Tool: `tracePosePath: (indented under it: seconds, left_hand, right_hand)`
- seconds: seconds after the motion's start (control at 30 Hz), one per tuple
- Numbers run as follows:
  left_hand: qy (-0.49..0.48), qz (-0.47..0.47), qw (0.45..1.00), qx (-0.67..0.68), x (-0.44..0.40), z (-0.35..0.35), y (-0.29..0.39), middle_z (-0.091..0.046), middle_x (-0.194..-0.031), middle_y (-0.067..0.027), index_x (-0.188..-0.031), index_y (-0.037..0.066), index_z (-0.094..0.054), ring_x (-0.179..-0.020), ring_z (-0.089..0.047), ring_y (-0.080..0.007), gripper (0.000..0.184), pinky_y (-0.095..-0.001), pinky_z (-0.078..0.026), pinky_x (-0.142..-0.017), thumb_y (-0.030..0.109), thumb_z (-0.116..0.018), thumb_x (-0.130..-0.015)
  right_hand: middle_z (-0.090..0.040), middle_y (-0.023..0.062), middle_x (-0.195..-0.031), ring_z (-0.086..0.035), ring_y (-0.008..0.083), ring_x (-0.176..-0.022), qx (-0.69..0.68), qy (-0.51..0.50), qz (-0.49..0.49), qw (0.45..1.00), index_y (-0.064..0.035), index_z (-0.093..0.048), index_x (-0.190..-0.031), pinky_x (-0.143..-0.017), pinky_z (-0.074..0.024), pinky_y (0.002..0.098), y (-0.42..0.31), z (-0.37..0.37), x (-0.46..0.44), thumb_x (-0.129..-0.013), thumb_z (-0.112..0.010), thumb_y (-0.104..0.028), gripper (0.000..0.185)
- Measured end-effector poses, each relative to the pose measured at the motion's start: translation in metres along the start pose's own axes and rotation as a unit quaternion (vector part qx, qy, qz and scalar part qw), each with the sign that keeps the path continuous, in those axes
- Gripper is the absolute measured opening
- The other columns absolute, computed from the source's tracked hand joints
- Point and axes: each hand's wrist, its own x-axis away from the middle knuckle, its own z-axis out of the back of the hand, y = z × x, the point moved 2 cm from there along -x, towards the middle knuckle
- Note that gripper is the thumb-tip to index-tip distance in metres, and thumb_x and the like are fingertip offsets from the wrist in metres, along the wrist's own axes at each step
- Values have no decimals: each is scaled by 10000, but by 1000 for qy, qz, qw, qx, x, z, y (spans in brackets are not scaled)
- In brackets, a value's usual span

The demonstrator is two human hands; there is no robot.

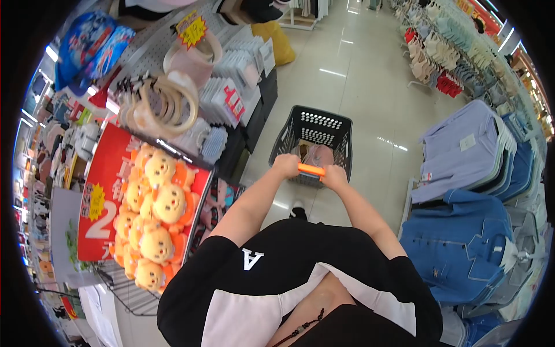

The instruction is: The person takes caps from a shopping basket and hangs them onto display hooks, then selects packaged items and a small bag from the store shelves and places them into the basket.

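Observation:
Both hands grip the orange handle of a dark shopping basket. My left hand is closed round the handle's left end, and my right hand is closed round its right end. The basket is in front of me, low over the tiled floor, with perforated sides. Inside lie a pinkish item and a brownish one beside it, partly hidden behind the handle and hands.
Yellow and orange plush toys fill a red-signed display at left, below headbands and hats. Blue shirts and lilac tops hang at right. A tiled aisle runs ahead between the racks.

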Motion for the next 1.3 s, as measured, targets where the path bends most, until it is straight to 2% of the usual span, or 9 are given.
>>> tracePosePath:
  seconds: [0.2, 0.27, 0.47, 0.63, 0.9, 0.97, 1.13, 1.17, 1.3]
  left_hand:
    - [-14, 6, 1000, 11, -88, 48, -9, -656, -859, -92, -849, 147, -669, -842, -628, -265, 193, -378, -497, -745, 224, -631, -676]
    - [-16, -1, 1000, 16, -113, 53, -12, -656, -863, -93, -853, 144, -669, -843, -628, -267, 195, -379, -497, -745, 223, -629, -679]
    - [-13, 16, 1000, 22, -183, 72, -26, -655, -857, -105, -857, 137, -669, -839, -628, -271, 198, -378, -497, -739, 231, -628, -687]
    - [-5, 32, 999, 30, -238, 94, -34, -653, -841, -102, -860, 133, -664, -827, -630, -272, 218, -383, -499, -730, 259, -646, -683]
    - [1, 85, 995, 55, -343, 128, -54, -653, -844, -99, -850, 133, -655, -818, -629, -275, 199, -388, -494, -734, 229, -634, -678]
    - [3, 106, 992, 66, -366, 131, -59, -653, -842, -99, -844, 134, -653, -815, -629, -275, 191, -388, -494, -730, 223, -632, -677]
    - [50, 130, 987, 81, -417, 142, -73, -648, -814, -98, -821, 134, -646, -809, -626, -278, 164, -391, -491, -716, 211, -629, -677]
    - [91, 128, 984, 79, -425, 143, -74, -643, -764, -84, -778, 142, -639, -768, -625, -275, 150, -406, -485, -665, 224, -644, -653]
    - [120, 130, 981, 84, -456, 141, -75, -637, -773, -91, -811, 140, -622, -782, -619, -285, 164, -406, -482, -667, 226, -641, -673]
  right_hand:
    - [-630, 158, -709, -625, 322, -697, 0, 13, 13, 1000, -65, -652, -729, -654, -502, 422, 40, 23, -96, -662, -683, -257, 206]
    - [-635, 160, -757, -626, 316, -741, -2, -16, 2, 1000, -68, -634, -789, -677, -502, 422, 51, 25, -119, -673, -624, -194, 171]
    - [-623, 149, -682, -619, 321, -671, 5, 30, 19, 999, -93, -659, -746, -634, -501, 417, 85, 32, -195, -651, -665, -226, 163]
    - [-614, 137, -649, -613, 314, -632, 4, 56, 61, 997, -100, -655, -727, -600, -494, 422, 110, 48, -253, -655, -645, -202, 125]
    - [-609, 152, -642, -612, 323, -620, 10, 22, 90, 996, -82, -639, -720, -601, -495, 424, 153, 70, -370, -665, -637, -218, 146]
    - [-624, 157, -699, -621, 327, -659, 8, -12, 91, 996, -65, -633, -743, -614, -503, 424, 164, 77, -395, -674, -625, -213, 163]
    - [-612, 150, -651, -612, 324, -626, 20, 5, 120, 993, -87, -638, -725, -593, -488, 426, 185, 83, -457, -661, -653, -226, 154]
    - [-612, 148, -653, -612, 322, -631, 29, 10, 115, 993, -88, -639, -726, -591, -486, 427, 190, 83, -467, -660, -648, -213, 141]
    - [-617, 134, -670, -612, 313, -657, 31, 11, 124, 992, -95, -631, -733, -604, -484, 422, 208, 91, -500, -651, -643, -183, 121]
